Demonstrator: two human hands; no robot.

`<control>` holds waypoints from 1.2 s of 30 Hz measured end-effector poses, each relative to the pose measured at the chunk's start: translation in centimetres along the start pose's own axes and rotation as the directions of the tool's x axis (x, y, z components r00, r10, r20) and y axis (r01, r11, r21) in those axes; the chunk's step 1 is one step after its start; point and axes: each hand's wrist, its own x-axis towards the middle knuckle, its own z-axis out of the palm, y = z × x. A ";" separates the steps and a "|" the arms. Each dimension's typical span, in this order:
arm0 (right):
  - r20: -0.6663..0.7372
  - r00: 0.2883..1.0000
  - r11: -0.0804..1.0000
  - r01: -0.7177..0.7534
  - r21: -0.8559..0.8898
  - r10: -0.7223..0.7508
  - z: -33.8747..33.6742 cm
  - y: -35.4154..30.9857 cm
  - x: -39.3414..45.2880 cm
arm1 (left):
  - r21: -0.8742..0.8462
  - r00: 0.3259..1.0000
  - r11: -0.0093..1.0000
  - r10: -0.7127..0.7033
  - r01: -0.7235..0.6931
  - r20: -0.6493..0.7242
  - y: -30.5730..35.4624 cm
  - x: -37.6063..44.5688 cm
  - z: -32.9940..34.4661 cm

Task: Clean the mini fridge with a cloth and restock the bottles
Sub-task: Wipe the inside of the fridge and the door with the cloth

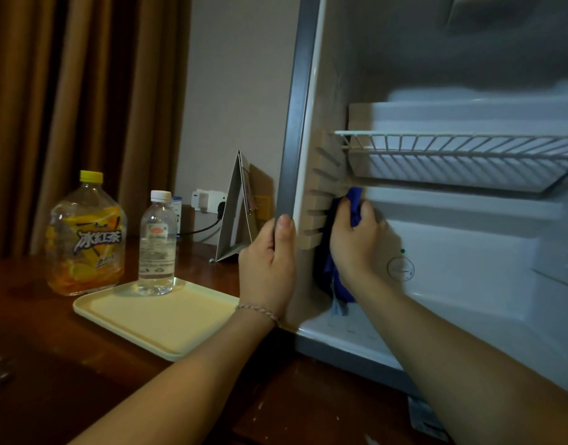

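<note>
Fridge [443, 284] sits open on the desk [51, 364], heavy and rigid, it won't shift under wiping; your left hand [268, 268] steadies it, fingers curled round the front left edge with the thumb on the grey frame. Inside you see only a white wire shelf [453, 155], stiff but probably light and able to lift in its side slots, so go easy beneath it; no bottles in the visible part. Tray [160, 316] lies flat just left of the fridge, cream plastic, light, likely to slide if nudged. Tea bottle [85, 236] stands on the desk at the tray's far left corner, yellow cap on, about a quarter full of amber drink, fat body, take it round the shoulder. Water bottle [157, 245] stands on the tray's far edge, capped, nearly full, thin plastic that probably dents, grip mid-body. Cloth [343, 252] is blue, soft and limp, bunched against the inner left wall just below the shelf slots; your right hand [356, 242] presses it there, fingers closed over the wad, and a loose tail hangs toward the floor of the fridge, keep it gathered.
</note>
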 end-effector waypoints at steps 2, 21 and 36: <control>-0.024 0.999 0.993 0.038 0.109 -0.036 0.3 -0.2 -0.8 | 0.000 1.000 1.000 0.000 0.000 -0.002 -0.1 0.0 0.0; -0.215 0.916 0.898 0.384 0.216 -0.340 1.1 -5.8 -0.1 | -0.056 1.000 0.998 0.031 -0.031 0.001 -0.6 0.2 0.1; -0.134 0.984 0.978 0.140 0.156 -0.120 1.8 -1.7 2.6 | -0.061 1.000 0.998 0.013 -0.013 0.009 -1.5 0.3 0.2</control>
